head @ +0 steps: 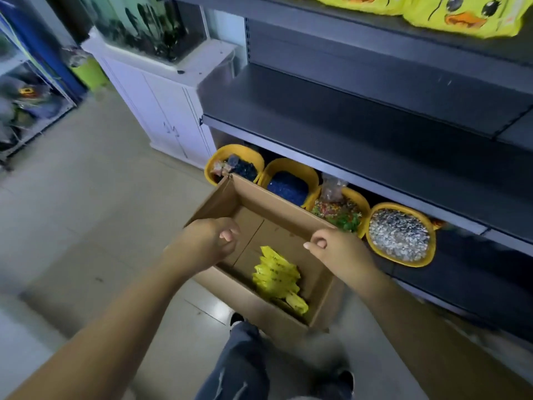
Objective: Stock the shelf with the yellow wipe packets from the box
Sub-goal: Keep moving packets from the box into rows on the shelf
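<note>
Both hands out over the open cardboard box (277, 226), neither holding anything. Left hand (210, 241) loosely curled above the box's left wall, fingertips tucked toward the palm. Right hand (334, 249) curled the same way over the right rim, thumb and fingers bunched together; can't tell if it's actually touching the cardboard or just hovering.

Down in the box, a small stack of yellow wipe packets (278, 277) standing on edge near the front right corner, rest of the box floor bare brown. More of the same packets (458, 13), duck face printed on them, already lined up on the top shelf (375, 27) at upper right. Middle shelf (360, 111) dark grey, bare metal showing.

Behind the box on the floor level: a row of yellow tubs (402, 235) tucked under the bottom shelf edge, filled with loose stuff, one blue, one multicoloured, one grey-white pebbly. White cabinet (164, 105) to the left with a glass tank on top. Beige tiled floor (86, 212), jeans leg and a dark shoe (236, 317) just below the box. Edges of the shot pretty blurry.
</note>
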Motion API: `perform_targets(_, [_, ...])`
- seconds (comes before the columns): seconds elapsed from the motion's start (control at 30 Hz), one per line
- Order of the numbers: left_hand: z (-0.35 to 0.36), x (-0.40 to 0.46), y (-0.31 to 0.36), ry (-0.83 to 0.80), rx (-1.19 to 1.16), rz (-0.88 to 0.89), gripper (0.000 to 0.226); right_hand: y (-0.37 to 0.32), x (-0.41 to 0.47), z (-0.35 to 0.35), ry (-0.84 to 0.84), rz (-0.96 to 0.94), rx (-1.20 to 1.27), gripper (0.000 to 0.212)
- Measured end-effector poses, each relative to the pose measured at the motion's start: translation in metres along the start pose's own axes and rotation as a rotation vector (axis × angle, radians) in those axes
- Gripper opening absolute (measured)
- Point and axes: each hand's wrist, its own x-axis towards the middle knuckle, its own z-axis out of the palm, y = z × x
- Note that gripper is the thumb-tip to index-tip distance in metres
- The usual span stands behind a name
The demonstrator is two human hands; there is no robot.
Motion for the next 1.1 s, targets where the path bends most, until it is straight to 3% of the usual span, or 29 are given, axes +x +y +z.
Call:
perform_targets(0.17, [-0.002, 0.034, -0.050, -0.125, -0.046, -0.021, 0.022, -0.022, 0.039, 0.027, 0.007, 0.122, 0.013, 0.026])
perform_targets(0.3, [0.018, 0.060, -0.071, -0.289, -0.066, -0.050, 0.019, -0.020, 0.061, 0.047, -0.083, 0.193, 0.085, 0.028])
perform_targets(0.7, [0.158, 0.152, -0.126, -0.572, -0.157, -0.109, 0.019, 0.073, 0.175, 0.189, -0.226, 0.356, 0.245, 0.032])
perform_targets(0.93, [0.238, 0.188, -0.153, -0.617, -0.267, -0.273, 0.015, 0.118, 0.213, 0.287, -0.427, 0.317, 0.344, 0.042])
perform_targets(1.1, [0.273, 0.207, -0.163, -0.649, -0.385, -0.269, 0.018, 0.135, 0.227, 0.313, -0.566, 0.200, 0.195, 0.054])
